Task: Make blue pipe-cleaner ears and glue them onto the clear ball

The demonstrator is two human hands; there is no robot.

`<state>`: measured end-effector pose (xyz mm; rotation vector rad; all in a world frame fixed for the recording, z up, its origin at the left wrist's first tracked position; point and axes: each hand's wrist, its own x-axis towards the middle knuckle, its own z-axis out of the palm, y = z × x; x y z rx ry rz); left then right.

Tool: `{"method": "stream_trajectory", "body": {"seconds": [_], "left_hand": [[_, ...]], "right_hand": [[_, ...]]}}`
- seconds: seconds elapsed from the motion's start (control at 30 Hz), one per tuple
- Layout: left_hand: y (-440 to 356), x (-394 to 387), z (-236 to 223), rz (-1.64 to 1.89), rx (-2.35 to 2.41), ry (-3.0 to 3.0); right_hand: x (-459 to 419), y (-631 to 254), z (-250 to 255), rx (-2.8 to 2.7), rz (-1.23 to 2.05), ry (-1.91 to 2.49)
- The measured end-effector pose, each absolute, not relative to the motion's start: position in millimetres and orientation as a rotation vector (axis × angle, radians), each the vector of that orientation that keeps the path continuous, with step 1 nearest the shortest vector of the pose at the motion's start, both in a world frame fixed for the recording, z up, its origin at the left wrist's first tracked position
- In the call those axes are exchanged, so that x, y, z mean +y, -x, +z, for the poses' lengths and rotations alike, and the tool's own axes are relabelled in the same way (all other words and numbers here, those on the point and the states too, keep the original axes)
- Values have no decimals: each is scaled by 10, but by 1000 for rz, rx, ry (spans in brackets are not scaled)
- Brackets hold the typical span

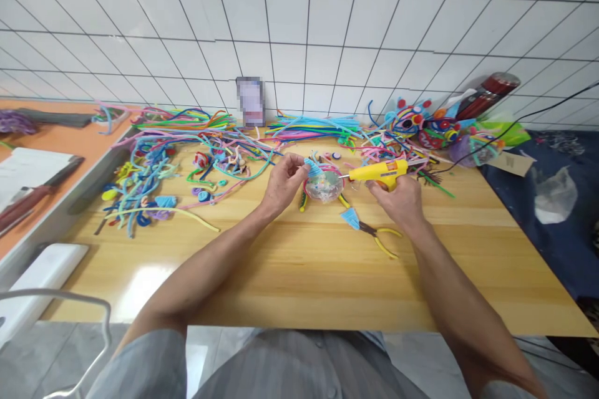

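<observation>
I read the clock from the clear round piece at its hub. On my feed the tiled wall (pixel 281 19) fills the far side around 12 and runs out of view on three edges. The wooden table (pixel 281 274) spreads below it, its back edge largely buried under craft stems. At 6 sits the wearer's grey shirt (pixel 299 365), cut off by the bottom edge. A tangled heap of coloured stem pieces (pixel 140 181) lies at 9, too jumbled for me to separate. Toward 2, a red flask (pixel 491 95) leans behind decorated balls (pixel 407 118) that hide its lower end; a black cord (pixel 528 113) crosses there, and I lose its end among the stems.

The hands are apart. The right hand (pixel 402 199), at 3, is wrapped around the grip of a yellow glue gun (pixel 377 173); I can't make out its trigger. The left hand (pixel 284 182), at 9, pinches a blue ribbed wedge (pixel 314 168), partly covered by the fingertips. Between 10 and 11 a phone (pixel 251 101) stands at the wall, its screen blurred out. Pliers (pixel 374 232) lie at 4. The clear round piece (pixel 325 188) rests between the hands, the nozzle at its rim; I can't tell whether they touch. A second blue wedge (pixel 350 219) lies between 4 and 5, by the pliers' tip.
</observation>
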<state>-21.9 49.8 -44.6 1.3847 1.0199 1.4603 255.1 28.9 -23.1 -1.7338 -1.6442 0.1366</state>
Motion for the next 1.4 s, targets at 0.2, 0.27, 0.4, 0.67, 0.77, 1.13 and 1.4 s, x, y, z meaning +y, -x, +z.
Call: {"method": "stream_trajectory", "body": {"seconds": [0.2, 0.27, 0.4, 0.67, 0.77, 1.13, 1.4], "left_hand": [[220, 514, -454, 1347, 1089, -1414], [238, 516, -429, 1330, 1130, -1410], [272, 480, -289, 1375, 1094, -1323], [176, 410, 287, 1422, 838, -1131], [101, 396, 495, 1414, 745, -988], [-18, 338, 623, 1168, 549, -541], [-41, 270, 573, 1127, 541, -614]], "right_hand": [[278, -2537, -241, -1656, 133, 1718], [270, -2537, -246, -1655, 141, 1714], [258, -2516, -177, -1646, 152, 1687], [318, -2275, 403, -1525, 36, 1540], [332, -2189, 563, -1451, 45, 1513], [303, -2208, 566, -1489, -208, 1514], [285, -2228, 558, -1502, -233, 1531]]}}
